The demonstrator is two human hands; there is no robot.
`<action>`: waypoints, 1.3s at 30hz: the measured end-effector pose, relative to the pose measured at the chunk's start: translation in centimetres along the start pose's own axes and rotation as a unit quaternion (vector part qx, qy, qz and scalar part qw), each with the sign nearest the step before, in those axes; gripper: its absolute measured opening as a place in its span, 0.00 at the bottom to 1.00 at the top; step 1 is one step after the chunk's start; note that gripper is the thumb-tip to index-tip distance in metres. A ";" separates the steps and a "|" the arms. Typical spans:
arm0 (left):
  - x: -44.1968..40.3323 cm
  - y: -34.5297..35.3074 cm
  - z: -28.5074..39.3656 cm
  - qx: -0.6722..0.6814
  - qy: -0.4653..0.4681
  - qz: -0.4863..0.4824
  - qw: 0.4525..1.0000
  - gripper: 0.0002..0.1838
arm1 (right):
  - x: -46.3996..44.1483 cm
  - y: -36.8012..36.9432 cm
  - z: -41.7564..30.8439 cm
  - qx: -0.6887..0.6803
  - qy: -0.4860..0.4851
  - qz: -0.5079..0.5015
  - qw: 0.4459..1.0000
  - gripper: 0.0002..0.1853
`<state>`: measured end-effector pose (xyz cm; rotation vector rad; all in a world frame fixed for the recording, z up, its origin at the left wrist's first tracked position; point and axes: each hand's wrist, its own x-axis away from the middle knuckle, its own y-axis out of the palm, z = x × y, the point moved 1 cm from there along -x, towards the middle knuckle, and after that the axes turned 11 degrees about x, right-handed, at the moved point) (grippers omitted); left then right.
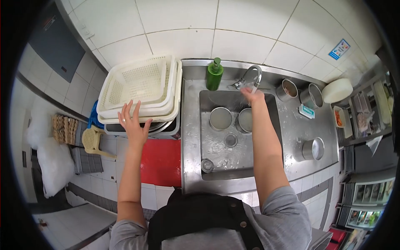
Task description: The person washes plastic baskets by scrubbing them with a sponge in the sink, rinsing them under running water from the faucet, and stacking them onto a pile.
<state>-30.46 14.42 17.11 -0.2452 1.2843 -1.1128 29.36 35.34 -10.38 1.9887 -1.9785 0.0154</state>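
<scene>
My left hand [134,123] has its fingers spread at the front edge of the stacked white plastic baskets [139,85], holding nothing. Under the curved metal faucet [257,75], at the back of the steel sink [227,176], is my right hand [252,95]; its fingers are blurred, and what they touch cannot be made out. In the basin, one round metal pot [221,119] stands beside a second pot [245,120], which is partly hidden by my right forearm. A small round metal piece [207,166] lies in the basin's front left corner.
A green pump bottle [214,75] stands behind the sink's left end. Metal pots [311,96], a teal-and-white pack [306,111] and another pot [313,149] are on the right counter. A red surface [160,163] lies left of the sink, with a yellow stool [92,139] farther left.
</scene>
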 end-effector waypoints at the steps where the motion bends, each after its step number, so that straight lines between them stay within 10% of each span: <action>1: 1.3 0.2 0.4 -0.002 -0.015 0.012 1.000 0.33 | 1.4 2.9 -2.1 -0.043 0.061 0.075 0.994 0.30; 6: 7.4 1.1 4.5 0.053 -0.111 0.077 0.989 0.29 | 1.9 12.2 -6.0 -0.223 0.114 0.266 0.931 0.31; 7: 8.6 1.5 5.3 0.070 -0.118 0.050 0.989 0.29 | -4.4 7.1 0.7 0.110 0.072 0.167 0.977 0.28; 8: 9.8 1.7 6.2 0.086 -0.126 0.026 0.988 0.28 | -4.9 8.5 0.0 0.116 0.076 0.142 0.980 0.28; 10: 11.4 1.7 7.8 0.078 -0.121 -0.014 0.990 0.29 | -3.9 12.6 -2.0 -0.385 0.107 0.231 0.887 0.26; 22: 16.5 -2.5 7.1 0.042 -0.212 -0.037 0.976 0.26 | -7.4 12.7 -0.6 -0.615 0.108 0.266 0.735 0.28; 25: 16.9 -2.0 4.9 0.070 -0.251 -0.007 0.966 0.25 | -5.8 11.6 2.4 -0.556 0.079 0.125 0.818 0.32; 27: 17.8 -1.2 1.2 0.131 -0.319 0.049 0.937 0.24 | -2.5 14.2 4.4 -0.340 0.227 0.102 0.907 0.33; 31: 18.1 -0.3 -13.0 0.197 -0.424 0.136 0.873 0.31 | 9.0 25.8 -2.2 -0.251 0.338 -0.006 0.907 0.48; 34: 11.6 -2.3 -23.0 0.209 -0.402 0.164 0.876 0.40 | 11.9 33.0 -7.7 -0.164 0.299 -0.083 0.936 0.56; 39: -0.5 -7.4 -27.6 0.326 -0.595 0.084 0.730 0.51 | 12.6 42.6 -12.9 0.115 0.162 -0.045 0.979 0.62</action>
